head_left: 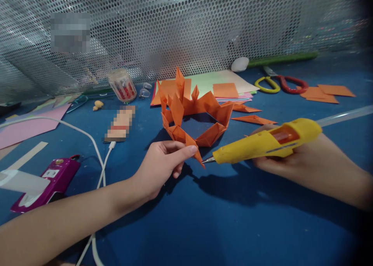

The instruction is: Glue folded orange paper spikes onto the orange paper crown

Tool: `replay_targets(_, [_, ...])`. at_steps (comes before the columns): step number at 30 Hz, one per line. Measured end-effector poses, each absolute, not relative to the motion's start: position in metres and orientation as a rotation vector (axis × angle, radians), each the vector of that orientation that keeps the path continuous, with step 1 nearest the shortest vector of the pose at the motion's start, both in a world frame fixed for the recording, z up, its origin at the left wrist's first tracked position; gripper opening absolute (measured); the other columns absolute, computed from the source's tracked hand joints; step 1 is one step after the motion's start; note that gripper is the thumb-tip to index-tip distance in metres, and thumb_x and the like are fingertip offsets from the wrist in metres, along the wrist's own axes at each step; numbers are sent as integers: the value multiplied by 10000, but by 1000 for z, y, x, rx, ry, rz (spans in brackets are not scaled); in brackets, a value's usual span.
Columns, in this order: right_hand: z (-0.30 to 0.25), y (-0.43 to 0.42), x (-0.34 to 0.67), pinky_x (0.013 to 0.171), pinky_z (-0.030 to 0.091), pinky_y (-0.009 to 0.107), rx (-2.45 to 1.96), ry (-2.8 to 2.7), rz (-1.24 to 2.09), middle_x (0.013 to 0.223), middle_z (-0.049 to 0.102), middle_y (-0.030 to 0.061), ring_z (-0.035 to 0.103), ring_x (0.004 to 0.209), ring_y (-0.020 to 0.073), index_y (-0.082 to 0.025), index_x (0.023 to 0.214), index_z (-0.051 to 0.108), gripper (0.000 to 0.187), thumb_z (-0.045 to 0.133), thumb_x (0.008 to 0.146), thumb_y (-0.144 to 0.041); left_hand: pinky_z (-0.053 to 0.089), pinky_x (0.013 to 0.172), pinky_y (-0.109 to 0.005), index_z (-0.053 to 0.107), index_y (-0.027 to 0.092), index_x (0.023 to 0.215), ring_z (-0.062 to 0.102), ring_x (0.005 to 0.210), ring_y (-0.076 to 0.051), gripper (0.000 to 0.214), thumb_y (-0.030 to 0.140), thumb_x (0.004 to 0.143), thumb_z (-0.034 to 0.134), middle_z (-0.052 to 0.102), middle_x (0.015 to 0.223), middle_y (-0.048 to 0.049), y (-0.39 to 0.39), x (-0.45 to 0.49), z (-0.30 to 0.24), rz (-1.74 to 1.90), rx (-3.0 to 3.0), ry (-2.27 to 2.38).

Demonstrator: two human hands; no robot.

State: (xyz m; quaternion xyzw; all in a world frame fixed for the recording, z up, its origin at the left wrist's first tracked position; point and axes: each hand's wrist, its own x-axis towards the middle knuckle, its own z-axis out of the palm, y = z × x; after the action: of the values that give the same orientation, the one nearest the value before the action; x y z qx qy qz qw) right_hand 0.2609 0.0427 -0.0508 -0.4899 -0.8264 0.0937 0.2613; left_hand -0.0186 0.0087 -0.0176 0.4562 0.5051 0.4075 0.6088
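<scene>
My left hand (163,165) pinches a small folded orange paper piece (199,156) between thumb and fingers. Just behind it stands an orange origami ring (204,139) with several pointed petals rising from its far and left sides. Wrapped around a yellow hot glue gun (262,143) is my right hand (294,161). The gun's metal nozzle is at the tip of the pinched piece; whether they touch I cannot tell. A clear glue stick (346,115) sticks out of the gun's back. Loose folded orange pieces (253,120) lie right of the ring.
Behind the ring lie stacked paper sheets (241,81); scissors (281,84) and orange squares (323,93) are at right. A jar (122,85) stands back left, near a phone (121,123) on a white cable (101,172). A purple power strip (55,180) sits left. Perforated metal mesh (186,29) bounds the back.
</scene>
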Motion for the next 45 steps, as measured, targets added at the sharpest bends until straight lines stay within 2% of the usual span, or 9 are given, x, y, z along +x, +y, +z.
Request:
replay_targets(7, [-54, 43, 264, 522, 572, 245, -1177, -2280, 161, 708, 729, -16, 741, 679, 211, -249, 638, 627, 233, 597, 791, -422, 249, 364, -143, 628, 157, 528, 334, 389, -26, 412, 444, 659, 893, 416, 412, 92, 9, -19, -18, 940, 1045, 1148])
replay_targets(13, [-57, 43, 266, 492, 564, 227, -1049, -2321, 47, 769, 765, -31, 733, 635, 183, -245, 828, 700, 156, 617, 830, -377, 256, 357, -132, 614, 154, 510, 338, 388, -22, 435, 449, 640, 906, 422, 412, 91, 9, -20, -18, 949, 1023, 1147])
replay_targets(18, [-56, 43, 265, 509, 575, 227, -937, -2371, -87, 800, 775, -24, 749, 685, 192, -242, 864, 674, 156, 586, 881, -370, 258, 351, -125, 617, 152, 512, 344, 380, -18, 437, 451, 628, 913, 427, 405, 91, 8, -20, -17, 943, 1013, 1153])
replay_targets(32, [-50, 42, 260, 504, 560, 209, -814, -2427, -349, 780, 762, -21, 740, 640, 168, -256, 1032, 568, 224, 407, 1011, -411, 262, 346, -120, 587, 150, 507, 349, 365, -11, 447, 420, 607, 929, 432, 403, 93, 8, -19, -19, 983, 965, 1134])
replay_targets(40, [-46, 39, 254, 470, 526, 198, -809, -2395, -379, 706, 728, -63, 708, 558, 138, -282, 1021, 518, 223, 369, 1031, -447, 261, 345, -121, 626, 146, 543, 350, 362, -11, 405, 411, 618, 923, 441, 407, 94, 9, -19, -19, 977, 957, 1138])
replay_targets(45, [-49, 37, 252, 489, 532, 267, -955, -2314, -205, 719, 745, -25, 717, 588, 186, -284, 902, 608, 344, 391, 990, -537, 253, 347, -131, 632, 151, 543, 342, 365, -16, 384, 400, 645, 905, 434, 402, 94, 10, -19, -19, 959, 987, 1150])
